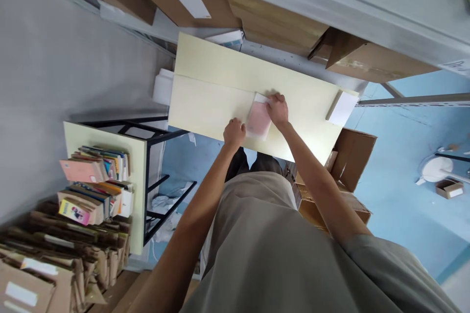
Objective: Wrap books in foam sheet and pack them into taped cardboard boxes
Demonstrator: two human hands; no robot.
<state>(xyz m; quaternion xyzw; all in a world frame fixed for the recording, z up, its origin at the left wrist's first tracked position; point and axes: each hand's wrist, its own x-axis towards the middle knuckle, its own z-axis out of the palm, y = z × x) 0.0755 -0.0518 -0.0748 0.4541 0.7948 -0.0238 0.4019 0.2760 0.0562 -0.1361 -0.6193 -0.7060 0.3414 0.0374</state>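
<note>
Pink packet (258, 120) lies on the table (209, 93); my right hand (278, 109) presses its top, my left hand (234, 132) rests fisted just beside it.

**Room and furnishings seen from above**

A pale yellow table (205, 102) is set on a blue floor (400, 166) beside a grey wall (55, 58). Cardboard boxes (279, 22) are stacked behind it. Books (95, 181) are held on a black-framed shelf (154, 176). Even daylight is cast.

Bright even daylight, soft shadows, wide-angle edge distortion.
</note>
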